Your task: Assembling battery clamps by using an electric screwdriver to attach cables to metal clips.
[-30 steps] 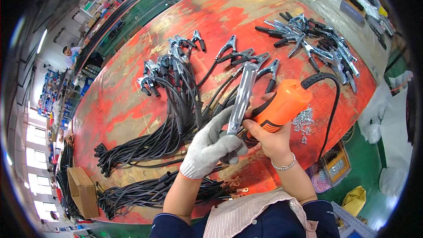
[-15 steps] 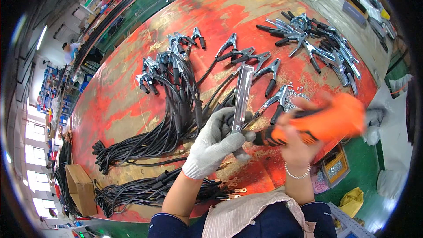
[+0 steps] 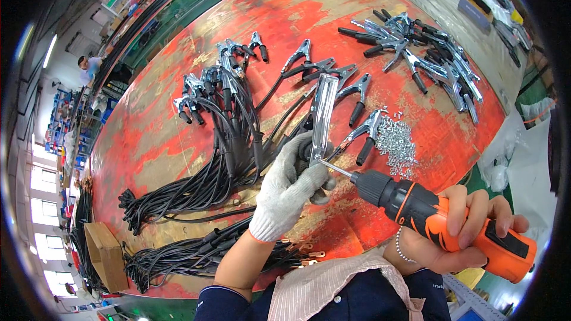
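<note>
My left hand (image 3: 278, 199), in a whitish knitted glove, grips a shiny metal spring clamp (image 3: 323, 113) that points away from me. Its fingers and the clamp hide whatever dark part lies in the palm. Bare and with a beaded bracelet at its wrist, my right hand (image 3: 455, 244) is wrapped round an orange and black cordless drill (image 3: 416, 208). The drill's thin bit reaches left to the near end of the clamp, by a screw there; whether it sits in the screw head is too small to tell. Black cable runs from the clamp area.
Just beyond the drill lies a heap of small screws and nuts (image 3: 395, 145). Loose clamps (image 3: 428, 59) are piled at the far right. Bundled black cables with clamps (image 3: 232, 125) cover the left; more cables (image 3: 196, 255) lie nearer, beside a cardboard box (image 3: 107, 255).
The drill, blurred and held higher before, has swung down to the right, and its bit now meets the clamp's near end. My left hand keeps its grip on the clamp.
</note>
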